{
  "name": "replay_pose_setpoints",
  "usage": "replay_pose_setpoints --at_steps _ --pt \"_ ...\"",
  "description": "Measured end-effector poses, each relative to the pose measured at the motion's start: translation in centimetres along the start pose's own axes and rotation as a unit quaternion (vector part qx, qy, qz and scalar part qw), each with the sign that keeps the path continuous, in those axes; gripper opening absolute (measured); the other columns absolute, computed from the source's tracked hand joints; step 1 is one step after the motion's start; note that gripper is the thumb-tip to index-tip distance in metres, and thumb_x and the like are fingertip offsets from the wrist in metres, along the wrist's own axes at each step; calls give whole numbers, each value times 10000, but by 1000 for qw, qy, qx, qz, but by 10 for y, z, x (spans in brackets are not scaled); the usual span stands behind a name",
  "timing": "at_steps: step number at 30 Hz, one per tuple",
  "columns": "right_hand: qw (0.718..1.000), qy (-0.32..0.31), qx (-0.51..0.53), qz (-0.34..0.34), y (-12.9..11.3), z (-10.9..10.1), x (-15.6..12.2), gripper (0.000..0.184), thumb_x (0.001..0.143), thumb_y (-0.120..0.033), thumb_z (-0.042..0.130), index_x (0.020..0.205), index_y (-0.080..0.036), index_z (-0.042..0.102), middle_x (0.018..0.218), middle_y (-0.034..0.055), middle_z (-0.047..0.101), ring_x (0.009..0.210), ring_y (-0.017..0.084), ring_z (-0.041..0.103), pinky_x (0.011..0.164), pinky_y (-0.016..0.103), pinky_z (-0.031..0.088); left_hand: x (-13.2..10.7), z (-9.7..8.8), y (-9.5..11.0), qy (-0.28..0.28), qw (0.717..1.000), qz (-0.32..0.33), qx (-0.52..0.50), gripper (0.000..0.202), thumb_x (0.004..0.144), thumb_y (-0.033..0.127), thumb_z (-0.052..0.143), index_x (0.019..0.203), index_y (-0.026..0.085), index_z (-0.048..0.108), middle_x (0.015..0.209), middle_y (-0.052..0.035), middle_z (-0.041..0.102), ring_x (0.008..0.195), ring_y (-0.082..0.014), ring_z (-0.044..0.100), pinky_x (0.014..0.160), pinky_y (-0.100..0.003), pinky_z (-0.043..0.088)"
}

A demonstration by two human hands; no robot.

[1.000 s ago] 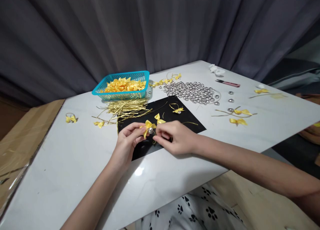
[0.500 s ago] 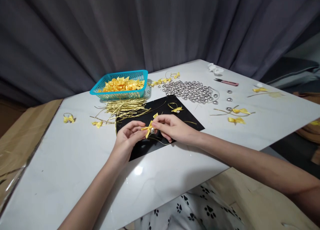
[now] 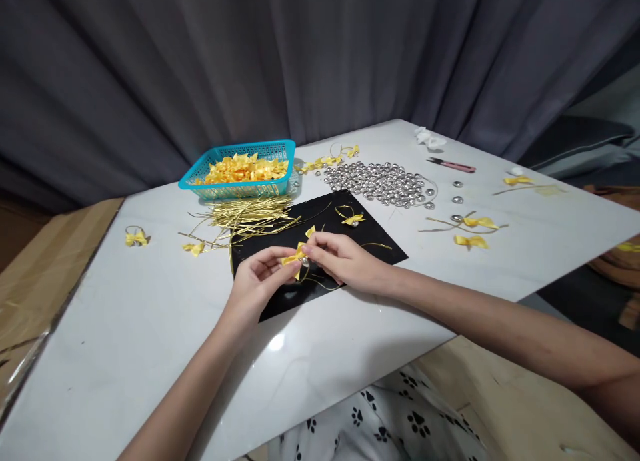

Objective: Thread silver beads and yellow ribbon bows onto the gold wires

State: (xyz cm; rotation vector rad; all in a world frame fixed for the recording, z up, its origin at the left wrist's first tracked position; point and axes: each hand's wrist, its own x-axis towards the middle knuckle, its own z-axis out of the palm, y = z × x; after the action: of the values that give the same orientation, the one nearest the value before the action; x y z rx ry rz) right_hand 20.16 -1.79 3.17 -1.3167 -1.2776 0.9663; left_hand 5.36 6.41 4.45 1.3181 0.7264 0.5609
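Observation:
Between the fingertips of both hands is a yellow ribbon bow [image 3: 289, 261] with a silver bell-like bead [image 3: 305, 262] at its middle. My left hand [image 3: 263, 274] pinches the bow's left side, thumb toward me. On the other side, my right hand [image 3: 343, 259] has thumb and forefinger closed on the bow's upper right. A thin gold wire [image 3: 320, 284] trails below the fingers. Under the hands lies a black sheet [image 3: 285, 304]. A finished-looking bow with a wire loop [image 3: 354, 219] rests on the sheet's far right part.
A blue basket [image 3: 235, 194] of yellow bows stands at the back left, gold wire strips [image 3: 250, 214] before it. Silver beads [image 3: 377, 181] are heaped behind the sheet. Pink-handled snips [image 3: 453, 165], loose bows [image 3: 473, 241] and white tissue [image 3: 429, 139] lie right; another looped bow [image 3: 136, 236] lies left.
My left thumb has shifted up and right over the bow, covering more of it and part of the bead. My right hand has barely moved.

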Motion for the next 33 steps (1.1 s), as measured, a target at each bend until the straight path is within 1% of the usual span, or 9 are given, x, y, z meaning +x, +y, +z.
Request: replay_pose_setpoints --at_steps 4,7,13,15,19,23,26,29,33 --pt "995 -26 81 60 -4 3 -2 208 912 -365 459 940 -160 436 666 -57 420 398 18 348 339 156 286 1 -2 0 45 999 6 -19 239 573 257 804 770 159 710 727 -14 667 622 -76 558 600 -155 466" --pt "990 -34 115 69 -6 5 -3 225 904 -327 481 1057 -168 437 678 -60 440 393 13 365 333 141 321 1 -4 1 44 999 8 -20 241 555 258 813 746 155 707 708 -10 664 611 -72 555 588 -149 460" --pt "995 42 82 42 -3 4 0 164 880 -301 523 895 -138 504 567 -68 443 337 14 364 298 135 269 1 -5 -3 13 999 20 24 200 607 261 788 754 157 700 673 -2 654 599 -63 547 583 -141 438" --pt "996 50 61 44 -2 3 0 168 877 -303 528 853 -138 513 518 -71 424 338 17 358 306 131 257 1 -4 -3 7 999 17 26 202 605 259 788 749 155 692 662 1 645 601 -65 542 580 -143 433" --pt "997 32 48 49 -1 3 0 181 886 -308 511 808 -146 491 449 -86 339 342 27 307 323 130 251 0 -3 -1 1 1000 10 26 203 639 305 761 724 148 665 650 9 612 596 -65 521 558 -143 415" --pt "999 32 20 21 2 3 0 169 873 -296 529 810 -143 495 494 -73 345 377 26 293 340 136 206 0 -3 0 10 999 14 34 226 670 345 734 704 140 645 646 7 594 606 -72 522 564 -153 412" --pt "999 19 18 26 3 1 0 160 879 -304 516 869 -145 511 512 -69 353 384 30 280 349 149 189 0 -3 -1 19 999 23 43 238 678 353 725 724 135 642 662 -1 596 614 -80 519 573 -168 414" --pt "1000 11 9 27 3 -1 0 152 883 -296 505 879 -144 506 504 -72 335 390 35 265 363 160 173 0 -2 -1 12 995 54 77 237 686 350 716 741 132 642 706 -17 611 639 -94 521 585 -185 420" --pt "999 7 -40 -10 2 0 0 161 880 -289 500 840 -132 508 515 -62 342 427 44 273 400 180 185 -2 0 -2 22 986 108 124 214 715 339 692 743 137 629 724 -16 610 666 -99 520 600 -187 418"
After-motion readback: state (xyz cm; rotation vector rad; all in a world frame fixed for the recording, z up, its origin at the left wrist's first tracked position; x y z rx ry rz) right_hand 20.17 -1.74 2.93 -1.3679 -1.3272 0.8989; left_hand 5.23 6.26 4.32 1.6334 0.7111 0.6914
